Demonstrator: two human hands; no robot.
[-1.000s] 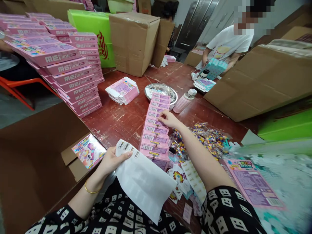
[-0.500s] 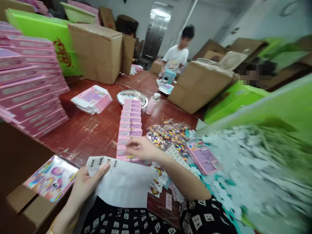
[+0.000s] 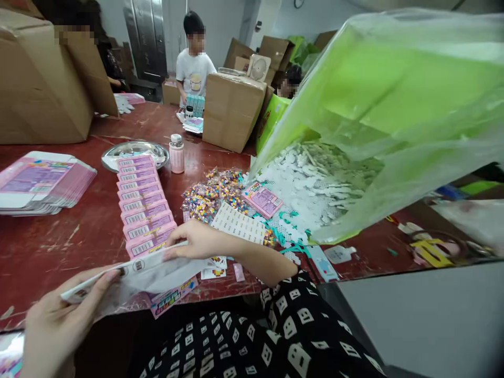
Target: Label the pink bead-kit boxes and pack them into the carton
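Observation:
My left hand (image 3: 65, 312) pinches the left end of a white sticker sheet (image 3: 157, 275), which has dark oval labels along its upper edge. At the sheet's upper right, my right hand (image 3: 191, 239) has its thumb and fingers closed on the edge. The sheet is tilted and bowed, and part of a pink box (image 3: 175, 299) shows beneath it. Just beyond the hands runs an overlapping row of flat pink boxes (image 3: 144, 215) with barcodes. Another label sheet (image 3: 238, 226) lies right of my right hand, on bags of colourful beads (image 3: 214, 191).
Flattened cartons (image 3: 43, 181) are stacked at left on the red table (image 3: 94, 236). A metal tray (image 3: 108, 157) and pink bottle (image 3: 177, 157) stand behind the row. A green bin (image 3: 378, 94) spills white pieces (image 3: 311, 178) at right. A co-worker (image 3: 195, 68) stands across the table.
The view has swung right. My right hand has come from the pink boxes back to the sticker sheet and closed on its edge. The left hand still holds the sheet, now tilted flatter.

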